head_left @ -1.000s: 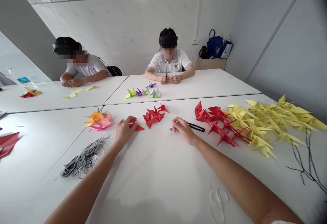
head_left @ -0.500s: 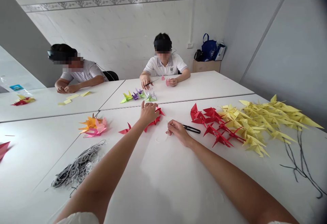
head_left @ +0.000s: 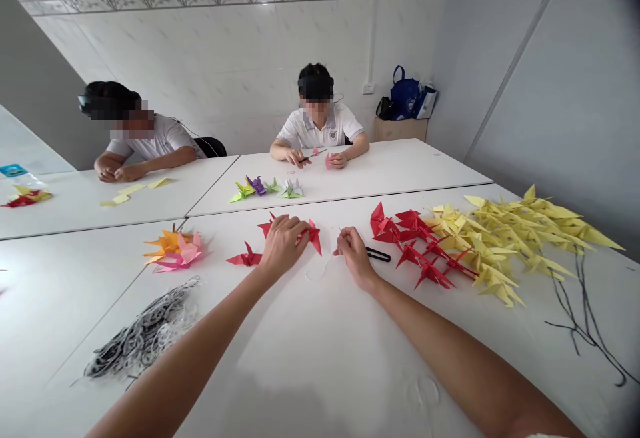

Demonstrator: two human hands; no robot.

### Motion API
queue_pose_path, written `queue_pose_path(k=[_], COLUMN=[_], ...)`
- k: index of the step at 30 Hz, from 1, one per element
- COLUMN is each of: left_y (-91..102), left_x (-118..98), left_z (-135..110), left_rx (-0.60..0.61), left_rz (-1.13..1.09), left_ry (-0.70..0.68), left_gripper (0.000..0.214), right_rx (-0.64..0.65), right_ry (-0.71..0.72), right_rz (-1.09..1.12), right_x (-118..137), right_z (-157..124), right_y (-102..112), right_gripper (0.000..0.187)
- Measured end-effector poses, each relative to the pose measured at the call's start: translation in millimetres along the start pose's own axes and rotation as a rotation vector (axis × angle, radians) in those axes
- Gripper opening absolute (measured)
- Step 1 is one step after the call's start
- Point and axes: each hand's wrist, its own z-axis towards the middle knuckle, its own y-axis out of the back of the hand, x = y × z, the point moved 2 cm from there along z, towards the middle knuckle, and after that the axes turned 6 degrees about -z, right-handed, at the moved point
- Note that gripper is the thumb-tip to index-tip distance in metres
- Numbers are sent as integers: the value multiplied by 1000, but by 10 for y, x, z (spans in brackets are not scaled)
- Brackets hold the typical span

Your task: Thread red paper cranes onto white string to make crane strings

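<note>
My left hand [head_left: 284, 246] is closed at the fingertips on a red paper crane [head_left: 315, 238]; other red cranes lie behind it and beside it, one red crane [head_left: 245, 256] to its left. My right hand [head_left: 354, 255] pinches a thin needle [head_left: 340, 229] pointing up. White thread [head_left: 315, 277] curls on the table between both hands. Just right of my right hand lie black thread snips [head_left: 379, 255], partly hidden by it.
Red cranes [head_left: 425, 238] and a heap of yellow cranes [head_left: 505, 238] spread to the right, near black cords [head_left: 583, 318]. Orange and pink cranes [head_left: 183, 251] and a grey thread bundle [head_left: 145, 331] lie left. Across the table, two people sit; one holds scissors [head_left: 313, 156].
My left hand has come down and nearer, closing on a red crane. My right hand has shifted slightly right with the needle. The view has turned a little.
</note>
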Motion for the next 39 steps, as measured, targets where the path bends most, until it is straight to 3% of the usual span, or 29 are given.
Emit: queue_pose_path(k=[6,14,17,21,23,35,39], left_y=[-117,-269,-260,-254,-259,-281,-270], left_x=[-105,-67,-54,-15,11,1,50], left_z=[-456,-527,-545,-530,-512,-530,-520], left_rx=[-14,-82,-73,-50,-38,-119,-130], left_rz=[-159,-333,-374,-460,-503,-556,-639], left_ry=[-19,21,35,124,175,93,265], left_gripper=[18,10,9,33,36,9,11], right_rx=[167,274,261,161,121,147,149], right_ry=[95,172,160,105,80,105,85], right_rz=[-213,-438,-451,-427,-410,-414,-415], right_x=[78,110,124,106,83,119,134], right_z=[-65,-107,-119,-100,-86,-115,-127], right_y=[-84,-159,-149,-96,-69,-83,-85], right_gripper=[20,3,6,9,12,18,14])
